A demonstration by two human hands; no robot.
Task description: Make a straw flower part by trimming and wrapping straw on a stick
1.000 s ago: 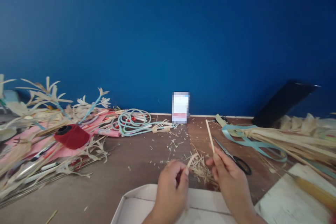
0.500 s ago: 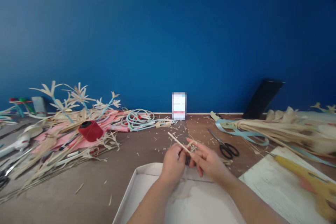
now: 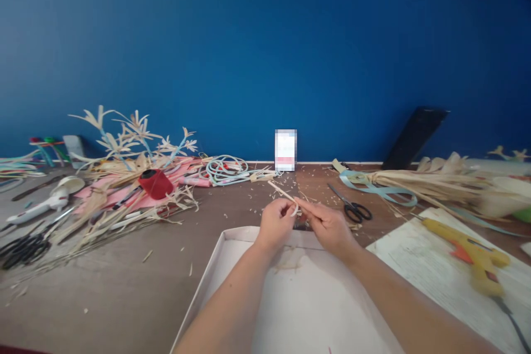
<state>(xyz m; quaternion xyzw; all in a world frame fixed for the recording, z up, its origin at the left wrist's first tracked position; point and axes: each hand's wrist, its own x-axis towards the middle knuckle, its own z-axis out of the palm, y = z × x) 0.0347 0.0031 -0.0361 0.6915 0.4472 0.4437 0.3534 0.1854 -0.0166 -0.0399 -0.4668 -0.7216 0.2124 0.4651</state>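
"A brown tabletop point(image 3: 124, 298) running up to a blue wall point(image 3: 265, 55). What's closest to you on it?"

"A shallow white tray point(image 3: 319, 304), under my forearms."

"And your hands?"

"Just over its far edge, fingertips together. My right hand point(image 3: 332, 229) pinches the lower end of a pale stick point(image 3: 282, 191), which slants up and away to the left. My left hand point(image 3: 277, 224) is curled in, and its fingertips seem closed on a thin curled strip point(image 3: 295, 210), though the fingers partly hide it."

"What's beside you?"

"To my right, a yellow glue gun point(image 3: 483, 268) on a white sheet point(image 3: 398, 246). A bit farther, black-handled scissors point(image 3: 347, 202) lie near my right hand."

"And on the left?"

"A red spool point(image 3: 157, 184) sits on a heap of dried strips."

"Farther back?"

"A coil of pale blue cord point(image 3: 219, 182), then a small upright panel point(image 3: 285, 149), pixelated, so I can't read it. Off to its right, a dark slab point(image 3: 415, 135) leans on the wall."
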